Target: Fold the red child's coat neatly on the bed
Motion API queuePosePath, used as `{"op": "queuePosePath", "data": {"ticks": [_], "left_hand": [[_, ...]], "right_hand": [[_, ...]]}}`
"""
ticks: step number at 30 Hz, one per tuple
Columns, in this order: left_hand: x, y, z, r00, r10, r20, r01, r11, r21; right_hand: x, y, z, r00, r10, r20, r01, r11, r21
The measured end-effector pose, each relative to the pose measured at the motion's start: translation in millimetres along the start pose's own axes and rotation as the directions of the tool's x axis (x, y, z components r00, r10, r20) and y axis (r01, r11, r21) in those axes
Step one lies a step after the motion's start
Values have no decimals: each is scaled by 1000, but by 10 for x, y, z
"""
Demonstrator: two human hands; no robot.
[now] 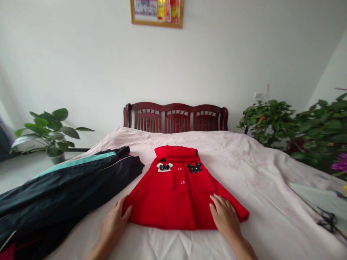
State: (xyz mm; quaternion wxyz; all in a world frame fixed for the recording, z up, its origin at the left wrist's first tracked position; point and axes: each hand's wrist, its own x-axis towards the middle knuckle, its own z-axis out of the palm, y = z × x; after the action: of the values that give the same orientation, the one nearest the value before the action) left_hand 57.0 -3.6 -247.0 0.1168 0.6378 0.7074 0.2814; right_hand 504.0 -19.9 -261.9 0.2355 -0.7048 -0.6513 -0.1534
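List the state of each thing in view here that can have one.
Left hand: open, pressed against the coat's edge.
Right hand: open, resting on the coat.
Red coat: flat on the bed, front closed, pink buttons showing.
Black jacket: lying flat beside the coat.
Bedsheet: spread, lightly creased.
Scissors: lying on the bed.

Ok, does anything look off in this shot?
The red coat looks lopsided: its lower corner juts out past the right hand. Scissors also lie loose on the bed, an odd spot for something sharp.
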Motion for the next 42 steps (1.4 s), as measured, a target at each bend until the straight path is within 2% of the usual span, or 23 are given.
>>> {"op": "queuePosePath", "data": {"ticks": [7,11,14,17,19,22,26,29,34,38,42], "left_hand": [[-24,33,-29,1000,10,-4,-10,1000,6],[0,-74,32,1000,14,9,-14,998,-54],[118,-202,33,997,4,79,4,996,-94],[339,-164,-64,995,-18,96,17,1000,14],[517,19,-142,999,18,43,-22,995,99],[817,458,-179,990,136,23,-138,978,155],[1285,1035,-31,962,265,74,-274,938,212],[1660,1353,154,921,375,103,-389,893,226],[2207,1775,548,891,442,104,-454,864,217],[2482,2013,883,879,465,101,-476,860,185],[2639,2080,1085,920,379,96,-388,918,89]], "right_hand": [[5,-20,-27,1000,-6,4,6,1000,-4],[-35,-44,-50,999,11,36,-10,1000,-14],[-21,-42,-98,993,38,116,-36,999,-23],[179,-60,-182,970,43,239,-46,999,6],[447,-124,-228,964,-1,267,-16,998,59],[978,-329,-200,963,-97,251,68,990,121],[1649,-674,52,947,-205,249,179,976,120],[2004,-825,301,941,-228,249,211,973,93],[2372,-846,612,945,-187,268,188,982,23],[2554,-825,785,948,-152,280,156,988,10],[2649,-817,879,958,-112,265,84,990,113]]}}
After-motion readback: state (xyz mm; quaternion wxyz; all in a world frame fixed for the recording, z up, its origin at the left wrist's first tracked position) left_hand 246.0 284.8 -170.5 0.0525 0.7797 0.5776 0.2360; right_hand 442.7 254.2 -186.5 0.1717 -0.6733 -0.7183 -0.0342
